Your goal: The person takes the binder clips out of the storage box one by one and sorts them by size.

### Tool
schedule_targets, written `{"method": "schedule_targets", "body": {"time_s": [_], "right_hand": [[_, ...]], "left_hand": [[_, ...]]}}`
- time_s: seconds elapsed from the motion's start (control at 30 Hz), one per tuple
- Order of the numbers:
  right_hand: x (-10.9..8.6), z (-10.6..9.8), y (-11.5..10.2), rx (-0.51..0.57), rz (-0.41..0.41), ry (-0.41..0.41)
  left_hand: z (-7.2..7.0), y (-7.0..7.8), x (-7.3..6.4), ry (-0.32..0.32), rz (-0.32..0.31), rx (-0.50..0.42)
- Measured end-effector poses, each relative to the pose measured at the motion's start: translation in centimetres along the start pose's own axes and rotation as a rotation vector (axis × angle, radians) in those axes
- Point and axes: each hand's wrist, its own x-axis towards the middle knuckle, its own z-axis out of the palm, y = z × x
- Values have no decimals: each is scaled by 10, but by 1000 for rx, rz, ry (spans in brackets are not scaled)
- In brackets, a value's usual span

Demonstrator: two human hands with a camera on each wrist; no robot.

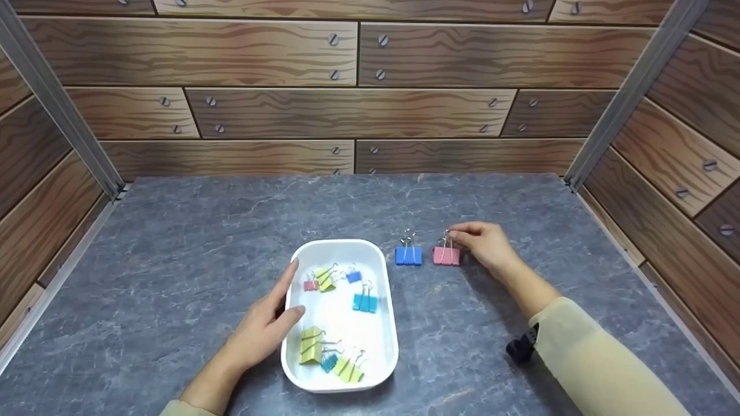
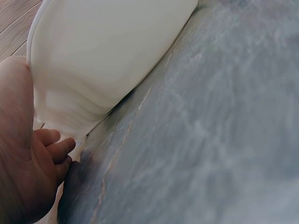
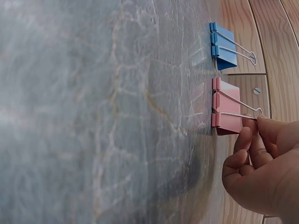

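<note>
My right hand [image 1: 484, 244] pinches a wire handle of a pink binder clip [image 1: 446, 256] between thumb and fingertips. In the right wrist view the same pink clip [image 3: 226, 106] stands upright, its spine at the table surface. Just left of it, a blue binder clip [image 1: 408, 256] also stands upright with its handles up. My left hand [image 1: 263, 326] holds the left side of a white tray [image 1: 338, 388], thumb over the rim and fingers along the outer wall. Inside the tray lie several binder clips, including a yellow one [image 1: 310, 346] and a light blue one [image 1: 365, 303].
The grey marbled table [image 1: 191, 260] carries everything. A wood-patterned wall [image 1: 277, 110] closes off the back, with similar walls at both sides. A dark band [image 1: 522, 346] is on my right wrist by the sleeve.
</note>
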Motion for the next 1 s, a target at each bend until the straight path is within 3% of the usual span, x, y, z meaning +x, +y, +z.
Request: {"method": "schedule_targets", "body": {"time_s": [0.3, 0.6, 0.8, 1.0], "right_hand": [[1, -6, 0, 15, -7, 16], [-1, -14, -15, 56, -113, 54], [-10, -3, -41, 77, -208, -11], [-23, 23, -66, 147, -305, -156]], "left_hand": [[1, -1, -1, -1, 2, -11], [0, -1, -1, -5, 14, -20], [-1, -2, -1, -9, 26, -27], [-2, -3, -1, -7, 22, -15]]}}
